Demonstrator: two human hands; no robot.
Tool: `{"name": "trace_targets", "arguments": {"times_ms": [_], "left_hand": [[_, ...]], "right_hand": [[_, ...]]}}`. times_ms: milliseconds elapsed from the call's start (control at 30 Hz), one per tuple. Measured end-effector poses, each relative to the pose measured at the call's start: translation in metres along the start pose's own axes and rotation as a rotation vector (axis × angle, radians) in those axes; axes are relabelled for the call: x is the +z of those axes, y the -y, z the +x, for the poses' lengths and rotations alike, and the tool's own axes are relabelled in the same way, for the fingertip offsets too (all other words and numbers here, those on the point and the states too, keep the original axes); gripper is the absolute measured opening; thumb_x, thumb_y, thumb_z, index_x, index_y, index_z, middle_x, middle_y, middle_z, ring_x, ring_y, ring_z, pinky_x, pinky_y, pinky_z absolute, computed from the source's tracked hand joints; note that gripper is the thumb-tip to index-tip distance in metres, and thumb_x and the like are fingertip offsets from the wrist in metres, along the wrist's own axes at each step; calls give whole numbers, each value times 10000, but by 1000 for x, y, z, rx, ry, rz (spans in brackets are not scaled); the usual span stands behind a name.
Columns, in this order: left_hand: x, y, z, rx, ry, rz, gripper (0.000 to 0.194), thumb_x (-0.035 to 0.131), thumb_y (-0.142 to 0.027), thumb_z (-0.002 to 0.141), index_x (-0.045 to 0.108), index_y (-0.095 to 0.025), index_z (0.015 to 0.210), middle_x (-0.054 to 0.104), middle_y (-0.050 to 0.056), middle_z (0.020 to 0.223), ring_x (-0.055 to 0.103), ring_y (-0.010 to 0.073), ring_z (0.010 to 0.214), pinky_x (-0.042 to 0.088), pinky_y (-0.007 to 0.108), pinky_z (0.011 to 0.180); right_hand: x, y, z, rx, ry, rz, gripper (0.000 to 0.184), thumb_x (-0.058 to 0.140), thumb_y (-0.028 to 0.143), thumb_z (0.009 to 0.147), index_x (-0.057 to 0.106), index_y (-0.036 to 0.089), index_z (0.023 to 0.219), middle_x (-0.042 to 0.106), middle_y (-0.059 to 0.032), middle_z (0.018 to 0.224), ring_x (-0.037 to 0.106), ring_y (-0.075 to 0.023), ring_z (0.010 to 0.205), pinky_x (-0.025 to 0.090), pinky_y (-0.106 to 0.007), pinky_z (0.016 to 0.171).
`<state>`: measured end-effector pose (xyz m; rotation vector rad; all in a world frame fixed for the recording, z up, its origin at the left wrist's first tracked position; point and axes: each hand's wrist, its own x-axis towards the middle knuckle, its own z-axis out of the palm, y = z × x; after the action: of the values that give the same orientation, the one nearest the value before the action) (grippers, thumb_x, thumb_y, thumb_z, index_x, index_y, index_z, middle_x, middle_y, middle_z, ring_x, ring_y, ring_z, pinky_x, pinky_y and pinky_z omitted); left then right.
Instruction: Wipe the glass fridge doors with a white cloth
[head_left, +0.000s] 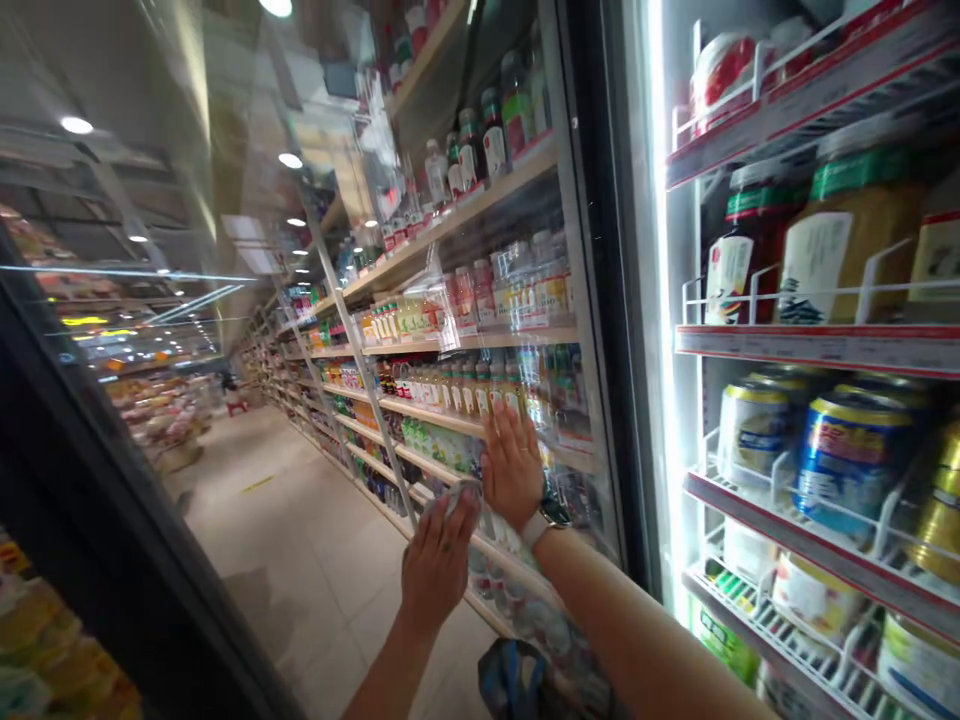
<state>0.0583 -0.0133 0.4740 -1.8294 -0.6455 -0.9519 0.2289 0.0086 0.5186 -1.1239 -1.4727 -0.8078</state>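
A glass door (300, 560) fills the middle of the view, and shelves of drinks show through or in it. My left hand (441, 560) is closed over a greyish cloth (454, 492) at the glass; most of the cloth lies hidden under the fingers. Just up and to the right, my right hand (514, 470) lies flat against the pane with its fingers stretched out. It holds nothing. A dark-faced watch (555, 512) is on the right wrist.
To the right stands a lit fridge with wire-fronted shelves, holding bottles (814, 262), a blue can (851, 455) and tubs. A dark door frame (611, 300) runs beside it. An aisle floor (300, 500) stretches away on the left, and a dark blue bag-like shape (514, 680) shows low down.
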Motion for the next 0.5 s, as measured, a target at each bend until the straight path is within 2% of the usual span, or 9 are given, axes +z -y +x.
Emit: {"name": "trace_targets", "arguments": {"times_ms": [67,200,267,300,333,400,500], "left_hand": [[-3,15,31,-8,-21,1,631,420,-104,898,309,-205,1511,526,53,1432,189,182,1482,117,362,1240],[-5,43,113,-133,-99,-29,602,407,-186,936,275,-200,1524,399,89,1524,182,237,1489,140,451,1232],[-3,49,137,-160,-106,-34,601,402,-194,944,261,-198,1528,374,90,1540,169,248,1493,158,467,1227],[-2,49,140,-154,-107,-32,605,406,-194,944,254,-197,1530,377,88,1540,163,248,1495,169,465,1225],[0,46,137,-138,-106,-26,611,416,-191,943,250,-195,1531,389,86,1535,158,247,1496,179,457,1223],[3,36,113,-91,-96,-11,623,444,-177,934,256,-190,1529,431,82,1510,159,241,1496,188,433,1224],[8,12,45,-40,-37,-5,639,466,-114,907,286,-175,1517,522,79,1439,160,229,1494,166,407,1232]], "right_hand": [[1,1,0,7,12,-7,654,364,229,935,177,144,1556,309,-123,1588,205,-267,1487,224,-515,1183],[3,0,1,-1,-18,-11,647,386,230,927,225,133,1546,323,-125,1581,227,-270,1481,211,-509,1194],[3,0,1,-1,-12,-18,643,398,235,926,243,136,1542,325,-121,1581,232,-273,1479,207,-506,1197],[4,-1,1,2,0,-22,644,407,238,925,248,140,1541,320,-117,1583,231,-274,1479,205,-505,1198],[4,-1,1,5,11,-25,645,414,239,924,252,144,1541,316,-113,1586,229,-275,1480,203,-502,1199],[4,-1,1,10,23,-26,648,424,244,922,256,150,1541,314,-105,1587,224,-273,1482,200,-493,1200],[5,-1,1,13,2,-18,650,410,248,923,244,153,1544,326,-98,1583,219,-262,1484,191,-478,1201]]}}
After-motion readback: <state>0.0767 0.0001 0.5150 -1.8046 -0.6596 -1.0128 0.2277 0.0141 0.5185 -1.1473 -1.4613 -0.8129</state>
